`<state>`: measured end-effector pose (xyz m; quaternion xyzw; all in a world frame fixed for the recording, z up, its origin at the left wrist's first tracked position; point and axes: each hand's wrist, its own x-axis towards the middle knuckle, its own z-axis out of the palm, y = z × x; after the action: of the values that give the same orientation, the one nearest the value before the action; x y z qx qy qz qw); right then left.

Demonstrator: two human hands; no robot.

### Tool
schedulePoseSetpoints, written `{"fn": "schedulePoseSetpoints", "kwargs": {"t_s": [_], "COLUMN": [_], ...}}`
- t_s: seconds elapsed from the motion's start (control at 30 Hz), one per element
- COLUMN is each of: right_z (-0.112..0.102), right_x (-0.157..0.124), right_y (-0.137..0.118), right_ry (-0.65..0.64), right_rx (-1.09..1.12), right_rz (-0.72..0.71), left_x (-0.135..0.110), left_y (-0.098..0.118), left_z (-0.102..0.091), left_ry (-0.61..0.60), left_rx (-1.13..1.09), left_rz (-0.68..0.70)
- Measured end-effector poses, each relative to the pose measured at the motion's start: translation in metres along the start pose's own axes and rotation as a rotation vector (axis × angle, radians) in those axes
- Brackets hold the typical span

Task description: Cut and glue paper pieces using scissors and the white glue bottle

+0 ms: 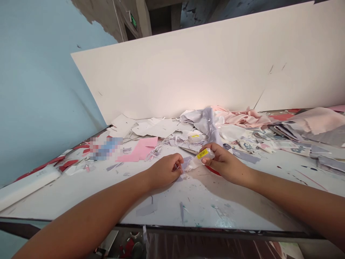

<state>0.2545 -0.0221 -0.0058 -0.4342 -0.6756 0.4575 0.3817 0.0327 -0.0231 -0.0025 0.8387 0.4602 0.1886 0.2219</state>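
Observation:
My right hand (222, 163) is closed around a small, see-through whitish plastic packet with a yellow label (202, 153), whose crumpled end points left, down toward the table. Scissors show partly at the same hand: their metal blades (188, 150) stick out to its left and a red handle (213, 171) shows beneath it. Whether the hand also grips the scissors I cannot tell. Just left of the packet, my left hand (167, 169) rests low over the table with its fingers curled in. Anything between those fingers is hidden or too small to make out.
Behind my hands lies a second yellow-labelled packet (194, 137) among thread scraps. Pink cloth (138, 149), white card pieces (156, 126), lavender fabric (212, 126) and patterned scraps (277, 144) spread across the table (229, 208). A white panel (188, 75) stands at the back.

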Motion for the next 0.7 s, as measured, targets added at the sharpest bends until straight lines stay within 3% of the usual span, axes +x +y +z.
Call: {"fn": "schedulePoseSetpoints", "kwargs": {"t_s": [0.2, 0.33, 0.53, 0.7], "right_z": [-0.015, -0.027, -0.034, -0.035], "right_x": [0.011, 0.016, 0.021, 0.021], "right_y": [-0.013, -0.015, -0.013, -0.010], "right_ry": [0.327, 0.490, 0.528, 0.521], "right_rx": [0.589, 0.777, 0.843, 0.819], "right_rz": [0.027, 0.085, 0.279, 0.290], "left_x": [-0.007, -0.011, -0.009, -0.010], "left_y": [0.010, 0.015, 0.011, 0.010], "left_z": [-0.008, -0.012, -0.008, -0.007], "left_ry": [-0.040, -0.080, -0.138, -0.108], "left_rx": [0.075, 0.136, 0.248, 0.264], "left_rz": [0.019, 0.133, 0.262, 0.310]}}
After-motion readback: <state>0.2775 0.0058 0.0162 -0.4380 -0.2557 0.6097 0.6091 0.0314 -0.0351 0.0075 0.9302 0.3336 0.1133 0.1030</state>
